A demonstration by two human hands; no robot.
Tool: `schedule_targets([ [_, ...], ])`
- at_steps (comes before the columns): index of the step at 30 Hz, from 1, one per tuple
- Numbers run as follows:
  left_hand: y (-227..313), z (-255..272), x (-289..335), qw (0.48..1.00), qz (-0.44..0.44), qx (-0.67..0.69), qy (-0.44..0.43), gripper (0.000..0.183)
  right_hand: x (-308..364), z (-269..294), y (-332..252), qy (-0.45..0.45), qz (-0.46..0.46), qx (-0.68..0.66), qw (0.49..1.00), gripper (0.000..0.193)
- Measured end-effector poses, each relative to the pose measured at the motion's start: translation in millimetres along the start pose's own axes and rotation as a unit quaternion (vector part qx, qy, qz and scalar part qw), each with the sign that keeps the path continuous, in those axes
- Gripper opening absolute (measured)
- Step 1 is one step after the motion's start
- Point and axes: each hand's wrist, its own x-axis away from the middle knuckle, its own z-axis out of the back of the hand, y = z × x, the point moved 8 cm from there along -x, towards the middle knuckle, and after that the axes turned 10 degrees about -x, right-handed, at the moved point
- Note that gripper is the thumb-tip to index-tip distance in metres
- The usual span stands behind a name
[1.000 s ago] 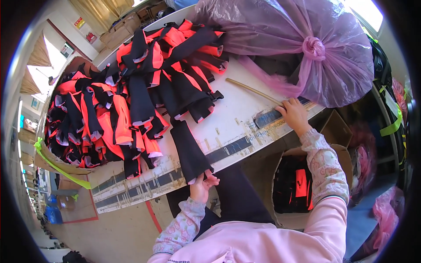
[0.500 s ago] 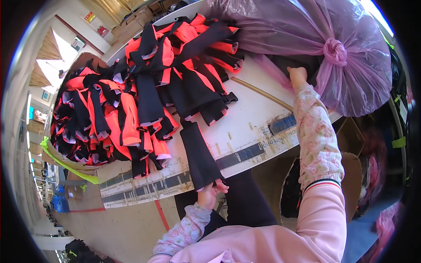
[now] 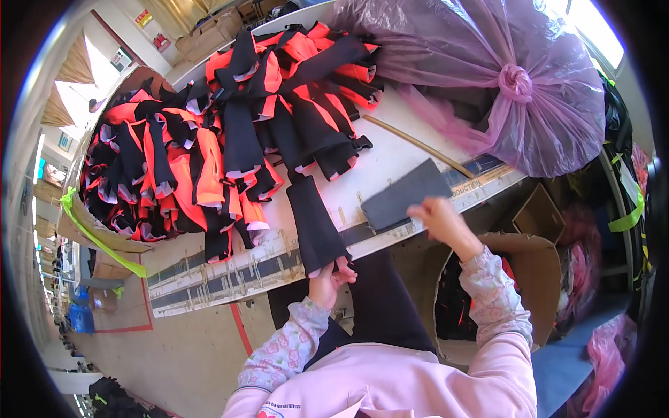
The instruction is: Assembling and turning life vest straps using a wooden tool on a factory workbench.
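Note:
A black fabric sleeve piece (image 3: 313,226) hangs over the table's front edge, its far end against the pile. My left hand (image 3: 330,280) is closed on the sleeve's near end, with fingertips curled at its light-lined opening. To the right, my right hand (image 3: 444,221) is closed on the near right corner of a flat dark grey cloth piece (image 3: 405,196). That cloth lies slanted over the table edge, partly covering the dark stripe there. A big pile of black and coral-orange fabric pieces (image 3: 240,139) with buckles covers the table's left and middle.
A knotted, translucent purple plastic bag (image 3: 564,111) sits on the far right of the white table (image 3: 334,198). A thin wooden stick (image 3: 418,146) lies between bag and pile. Below right stands an open cardboard box (image 3: 533,279). A yellow-green strap (image 3: 104,240) hangs at left.
My right hand has come back from beside the purple bag toward the table's front edge, bringing the dark grey cloth piece. My left hand stays at the sleeve's end.

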Motion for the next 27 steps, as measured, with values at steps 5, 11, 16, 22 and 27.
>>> schedule_targets([
  [5,-1.6,-5.5,5.2,1.0,0.01,0.014,-0.006,0.03,-18.4,39.6,-24.1,0.308,0.168,0.308,0.884,0.062],
  [11,1.2,-7.0,6.3,0.999,0.049,0.004,-0.001,0.032,-36.6,36.5,-5.0,0.199,0.041,0.236,0.95,0.07],
  [16,31.0,-20.0,8.8,0.998,0.061,0.019,-0.004,0.031,69.1,66.7,-112.5,0.12,0.22,-0.177,0.952,0.025],
  [22,45.4,-38.8,4.7,0.997,0.064,0.046,-0.001,0.025,205.5,43.4,-213.8,0.057,0.539,0.092,0.835,0.029],
  [27,30.4,-47.3,-2.2,0.998,0.002,0.051,-0.023,0.025,226.3,-11.7,-232.4,0.002,0.633,0.202,0.747,0.035],
])
